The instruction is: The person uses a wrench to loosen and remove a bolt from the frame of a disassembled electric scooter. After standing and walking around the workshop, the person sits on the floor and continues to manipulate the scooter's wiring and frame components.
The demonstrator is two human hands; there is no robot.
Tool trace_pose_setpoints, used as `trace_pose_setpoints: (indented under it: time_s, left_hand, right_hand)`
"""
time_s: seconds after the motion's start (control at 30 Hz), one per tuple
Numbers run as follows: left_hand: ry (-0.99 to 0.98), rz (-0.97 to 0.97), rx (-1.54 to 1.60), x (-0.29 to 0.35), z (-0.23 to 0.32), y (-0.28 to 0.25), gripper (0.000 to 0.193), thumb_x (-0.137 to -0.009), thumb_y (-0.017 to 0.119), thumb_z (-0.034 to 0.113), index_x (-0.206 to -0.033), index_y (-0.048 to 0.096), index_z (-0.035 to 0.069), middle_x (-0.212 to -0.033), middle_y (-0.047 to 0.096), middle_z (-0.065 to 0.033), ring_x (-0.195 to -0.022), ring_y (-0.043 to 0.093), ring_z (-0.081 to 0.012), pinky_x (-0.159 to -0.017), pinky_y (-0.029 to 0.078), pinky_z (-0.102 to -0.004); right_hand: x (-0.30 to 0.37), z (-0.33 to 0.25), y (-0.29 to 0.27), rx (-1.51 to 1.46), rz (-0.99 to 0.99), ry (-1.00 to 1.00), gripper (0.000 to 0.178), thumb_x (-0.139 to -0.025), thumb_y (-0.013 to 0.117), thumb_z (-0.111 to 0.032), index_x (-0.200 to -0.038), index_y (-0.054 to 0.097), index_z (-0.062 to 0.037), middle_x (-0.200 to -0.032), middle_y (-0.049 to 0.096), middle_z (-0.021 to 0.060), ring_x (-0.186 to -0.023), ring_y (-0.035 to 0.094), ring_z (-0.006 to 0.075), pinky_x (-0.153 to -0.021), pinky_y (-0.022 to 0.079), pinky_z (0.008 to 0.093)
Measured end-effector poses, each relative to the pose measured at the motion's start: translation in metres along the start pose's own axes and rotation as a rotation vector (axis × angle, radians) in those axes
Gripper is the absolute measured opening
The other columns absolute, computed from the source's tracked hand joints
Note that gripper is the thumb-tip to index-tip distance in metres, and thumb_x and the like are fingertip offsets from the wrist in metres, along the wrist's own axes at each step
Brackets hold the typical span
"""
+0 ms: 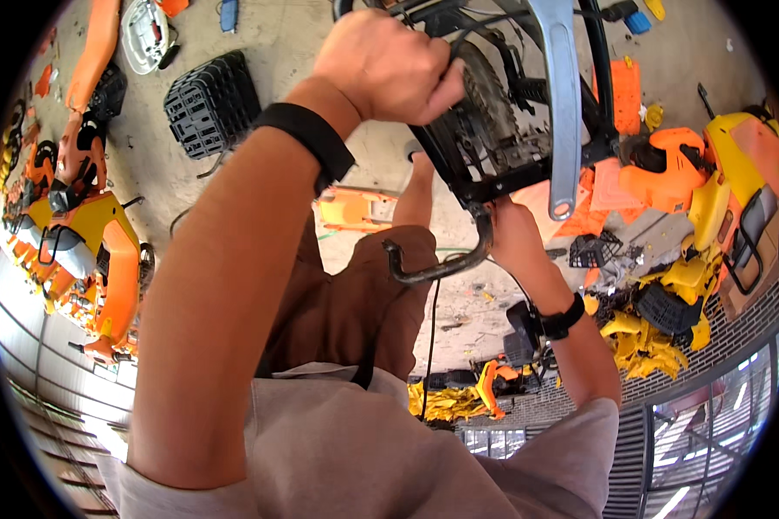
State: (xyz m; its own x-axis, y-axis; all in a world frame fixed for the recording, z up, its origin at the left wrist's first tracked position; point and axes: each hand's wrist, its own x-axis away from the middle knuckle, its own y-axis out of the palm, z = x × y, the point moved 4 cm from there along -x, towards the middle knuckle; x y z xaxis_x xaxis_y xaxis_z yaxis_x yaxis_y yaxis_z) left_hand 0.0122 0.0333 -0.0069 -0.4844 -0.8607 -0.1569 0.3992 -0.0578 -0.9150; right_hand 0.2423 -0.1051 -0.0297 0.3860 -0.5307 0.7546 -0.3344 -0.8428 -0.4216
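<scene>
A black metal vehicle frame with a wheel fills the top middle. My left hand is closed in a fist at its left side, where a black tube passes under the fingers. Low on the frame, my right hand reaches up from below; its fingers are hidden behind the metal. A bent black bar curves down beside that hand. In front of the frame hangs a long, flat blue-grey metal piece with a hole near its lower end.
A black plastic crate lies on the floor at left. Orange and yellow vehicles stand in a row at far left. More orange and yellow body parts lie at right, with a yellow pile near the brick wall. A thin cable hangs down.
</scene>
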Motion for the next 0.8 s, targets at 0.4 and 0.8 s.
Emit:
trace_pose_setpoints:
  time_s: [0.4, 0.8]
  left_hand:
    - [0.007, 0.017, -0.054, 0.000, -0.001, -0.004, 0.035, -0.079, 0.058, 0.028, -0.050, 0.051, 0.010, -0.045, 0.051, -0.0051, -0.041, 0.052, -0.0258, -0.040, 0.041, -0.0358]
    - [-0.059, -0.046, 0.058, 0.009, -0.005, 0.010, 0.033, -0.076, 0.060, 0.026, -0.049, 0.048, 0.011, -0.045, 0.047, -0.0036, -0.040, 0.050, -0.0250, -0.042, 0.041, -0.0343]
  right_hand:
    - [-0.013, 0.029, 0.031, -0.031, 0.160, -0.102, 0.020, -0.085, 0.055, -0.014, -0.098, 0.055, 0.0023, -0.072, 0.059, 0.0243, -0.068, 0.058, 0.0426, -0.059, 0.046, 0.0492]
    - [-0.034, 0.051, 0.061, -0.280, 0.259, 0.014, 0.023, -0.094, 0.051, -0.026, -0.094, 0.051, -0.0025, -0.076, 0.055, 0.0119, -0.071, 0.054, 0.0248, -0.066, 0.043, 0.0333]
